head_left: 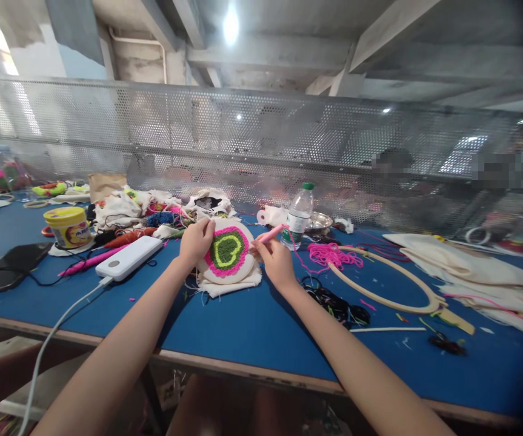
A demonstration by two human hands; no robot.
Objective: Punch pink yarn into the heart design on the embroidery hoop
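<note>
A small embroidery hoop point(229, 251) stands tilted on the blue table point(252, 321), its white cloth filled with a pink and green heart-shaped pattern. My left hand point(196, 241) grips the hoop's left edge. My right hand point(276, 259) is closed around a pink punch needle point(270, 234) whose tip rests at the hoop's right edge. Pink yarn point(331, 254) trails from the needle to a loose pile on the right.
A large empty wooden hoop point(388, 284) lies right of the yarn. A water bottle point(299, 214), white power bank point(129, 257), yellow tub point(68, 226), phone point(9, 266), black thread tangle point(338, 306) and cloth heaps point(470, 269) surround the work. A perforated metal screen point(261, 145) backs the table.
</note>
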